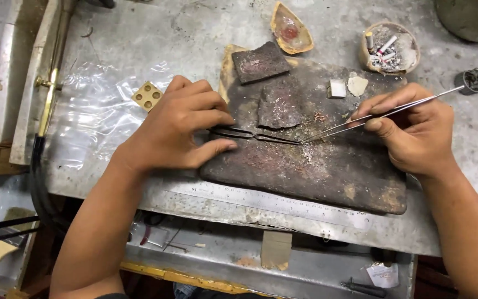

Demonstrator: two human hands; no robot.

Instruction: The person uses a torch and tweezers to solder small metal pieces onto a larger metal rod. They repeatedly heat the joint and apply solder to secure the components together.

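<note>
the right hand (416,135) pinches long steel tweezers (383,114) between thumb and fingers, tips pressed together on the silvery grains (308,150) scattered mid-board. the left hand (175,130) grips dark tweezers (255,135), whose tips meet the steel ones at the same spot. both rest over a charred soldering board (327,171) on the metal bench (139,39). a steel ruler (272,202) lies along the board's near edge, and an ashtray (389,49) sits behind.

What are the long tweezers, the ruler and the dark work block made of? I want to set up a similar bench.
Long tweezers in the right hand: likely steel, bright and thin. Ruler: metal by its dull silver sheen. Dark work block: perhaps charcoal or fire brick, matte, scorched and crumbly.
</note>
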